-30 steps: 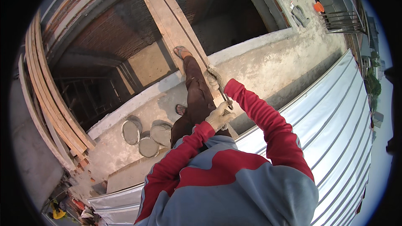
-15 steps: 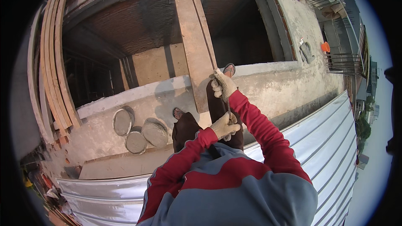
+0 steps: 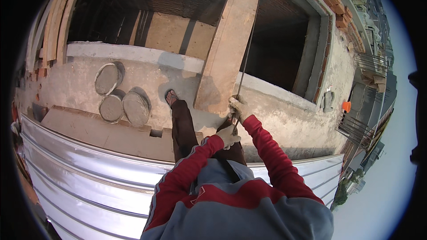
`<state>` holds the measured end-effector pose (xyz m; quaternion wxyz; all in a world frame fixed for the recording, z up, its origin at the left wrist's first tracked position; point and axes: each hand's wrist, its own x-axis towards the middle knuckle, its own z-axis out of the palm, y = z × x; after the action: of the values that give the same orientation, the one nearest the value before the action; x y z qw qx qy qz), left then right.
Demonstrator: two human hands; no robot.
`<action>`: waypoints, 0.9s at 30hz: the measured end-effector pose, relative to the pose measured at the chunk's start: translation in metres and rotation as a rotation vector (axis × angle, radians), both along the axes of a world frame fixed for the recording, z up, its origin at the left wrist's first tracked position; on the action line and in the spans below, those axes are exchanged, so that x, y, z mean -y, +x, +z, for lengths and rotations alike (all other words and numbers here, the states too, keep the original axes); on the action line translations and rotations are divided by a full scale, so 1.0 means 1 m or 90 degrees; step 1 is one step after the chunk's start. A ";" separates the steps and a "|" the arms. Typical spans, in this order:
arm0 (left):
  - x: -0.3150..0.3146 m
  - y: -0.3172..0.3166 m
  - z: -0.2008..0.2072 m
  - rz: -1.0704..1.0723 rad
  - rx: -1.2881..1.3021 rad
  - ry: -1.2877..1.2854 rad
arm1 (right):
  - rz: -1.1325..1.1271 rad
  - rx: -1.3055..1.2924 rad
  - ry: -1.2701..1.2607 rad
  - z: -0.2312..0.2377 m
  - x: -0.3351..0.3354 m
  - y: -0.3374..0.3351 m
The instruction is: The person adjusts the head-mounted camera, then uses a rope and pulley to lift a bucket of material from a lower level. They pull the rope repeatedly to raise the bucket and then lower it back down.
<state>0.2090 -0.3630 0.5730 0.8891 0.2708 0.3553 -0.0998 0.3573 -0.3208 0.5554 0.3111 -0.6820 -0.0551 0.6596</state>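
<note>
A dark, taut rope (image 3: 248,53) runs from my hands up along the right edge of a wide plank (image 3: 229,44). My right hand (image 3: 239,108), in a pale work glove, is closed round it near the plank's lower end. Nearer my body, my gloved left hand (image 3: 229,136) grips the same rope, its fingers curled in front of my thigh. The plank spans a dark rectangular opening (image 3: 278,40) and rests on its near concrete edge. The rope's far end is out of view.
Three round tubs of grey mortar (image 3: 135,107) stand on the left ledge. Corrugated metal sheeting (image 3: 93,173) lies along the near side. Long timbers (image 3: 60,22) lean at the far left. An orange container (image 3: 346,106) and dark gloves (image 3: 328,101) sit at right, near bricks (image 3: 336,6).
My view has shifted, so the plank and opening sit farther right and the tubs higher. Both hands keep hold of the rope and are closer together. My right foot is now hidden.
</note>
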 end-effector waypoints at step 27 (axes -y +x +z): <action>0.040 -0.107 -0.269 0.305 -0.402 0.081 | 0.229 0.166 -0.154 -0.360 0.162 0.033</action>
<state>0.1020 -0.4027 0.3039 0.7157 0.1910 0.6696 0.0543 0.3905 -0.4827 0.1957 0.0950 -0.7727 -0.1358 0.6127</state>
